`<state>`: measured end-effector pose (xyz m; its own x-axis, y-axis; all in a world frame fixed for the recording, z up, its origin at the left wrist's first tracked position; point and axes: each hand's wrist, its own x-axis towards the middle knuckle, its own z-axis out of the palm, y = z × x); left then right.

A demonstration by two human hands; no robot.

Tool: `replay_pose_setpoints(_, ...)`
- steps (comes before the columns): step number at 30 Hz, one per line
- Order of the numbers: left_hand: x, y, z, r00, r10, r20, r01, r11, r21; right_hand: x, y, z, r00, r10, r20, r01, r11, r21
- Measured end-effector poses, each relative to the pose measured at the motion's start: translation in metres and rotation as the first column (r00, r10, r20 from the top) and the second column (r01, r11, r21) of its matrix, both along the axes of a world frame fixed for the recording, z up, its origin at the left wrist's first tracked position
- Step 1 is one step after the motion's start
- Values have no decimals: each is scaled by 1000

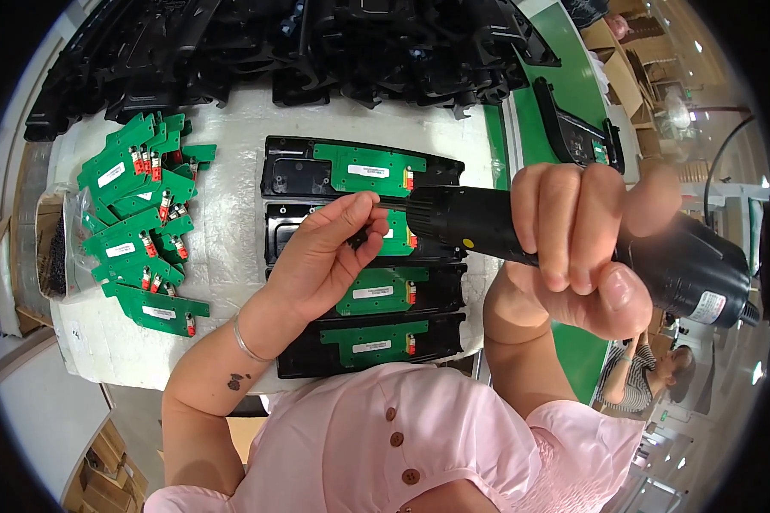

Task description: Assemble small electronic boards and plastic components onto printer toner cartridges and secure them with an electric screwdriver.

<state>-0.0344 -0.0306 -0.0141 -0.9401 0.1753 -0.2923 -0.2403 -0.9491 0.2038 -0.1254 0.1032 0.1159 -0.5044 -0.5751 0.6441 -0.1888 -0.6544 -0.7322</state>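
Note:
My right hand [573, 248] is wrapped round a black electric screwdriver [479, 224], held level above the work with its bit pointing left. At the tip of the bit, the thumb and forefinger of my left hand [329, 244] are pinched together. Whatever sits between those fingertips is too small and hidden to make out. Below my hands lie several black plastic housings [295, 167] in a column, each with a green circuit board [359, 167] in it. The second housing from the top is partly covered by my left hand and the screwdriver.
Loose green circuit boards [133, 248] with red-and-white connectors are heaped at the left. Beside them stands an open box [53, 256] of small dark parts. Black plastic housings [257, 47] pile up along the far edge. Another housing [573, 128] rests on the green surface at right, and a person [637, 376] is beyond.

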Motion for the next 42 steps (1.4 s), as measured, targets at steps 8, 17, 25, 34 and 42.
replay_pose_setpoints(8, 0, 2, 0, 999, -38, 19, 36, 995, 90, 0, -5, -8, 998, 20, -62, -19, 1000, 12)
replay_pose_setpoints(17, -2, 3, 15, 987, -163, 8, 163, 982, -92, -60, -63, -58, 925, -364, 106, 342, 922, 181)
replay_pose_setpoints(25, 2, 2, 13, 985, -174, -13, 167, 962, -216, -64, -69, -61, 924, -376, 64, 351, 904, 245)
replay_pose_setpoints(34, 1, 1, 8, 993, -114, 38, 120, 968, -219, -68, -75, -60, 933, -360, 25, 334, 888, 315)
replay_pose_setpoints(42, -1, -3, 3, 991, -130, 36, 134, 977, -163, -70, -78, -58, 946, -313, 90, 271, 909, 317)
